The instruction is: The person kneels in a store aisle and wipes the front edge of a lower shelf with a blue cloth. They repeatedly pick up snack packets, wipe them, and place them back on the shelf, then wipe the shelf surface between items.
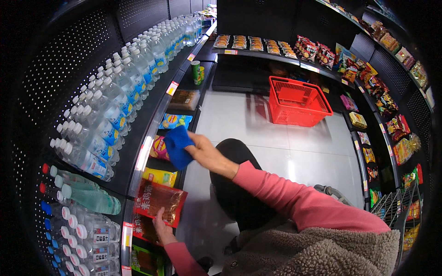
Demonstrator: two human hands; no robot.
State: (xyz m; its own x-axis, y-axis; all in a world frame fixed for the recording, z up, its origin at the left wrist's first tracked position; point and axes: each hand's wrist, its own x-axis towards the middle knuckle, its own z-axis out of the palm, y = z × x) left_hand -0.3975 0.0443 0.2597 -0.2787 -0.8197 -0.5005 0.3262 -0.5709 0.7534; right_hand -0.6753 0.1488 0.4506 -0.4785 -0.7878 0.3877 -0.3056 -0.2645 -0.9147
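My right hand [207, 151] grips a blue cloth [179, 147], held out over the lower shelf at the left. The cloth partly covers a pink bag of chips [158, 147]. Farther down, my left hand [163, 227] holds a red snack packet [165, 200] by its near edge, thumb on top; its fingers are mostly hidden. A similar red packet [146, 229] lies beneath it. Beyond the held packet is a yellow bag [160, 176], and past the cloth a blue chip bag [175, 121].
A red shopping basket [300, 103] stands on the pale tiled floor [234, 107]. Rows of water bottles [114, 107] fill the shelf above my hands. Chip canisters [195, 72] stand at the far end. A wire cart [397, 207] is at the right, beside snack shelves.
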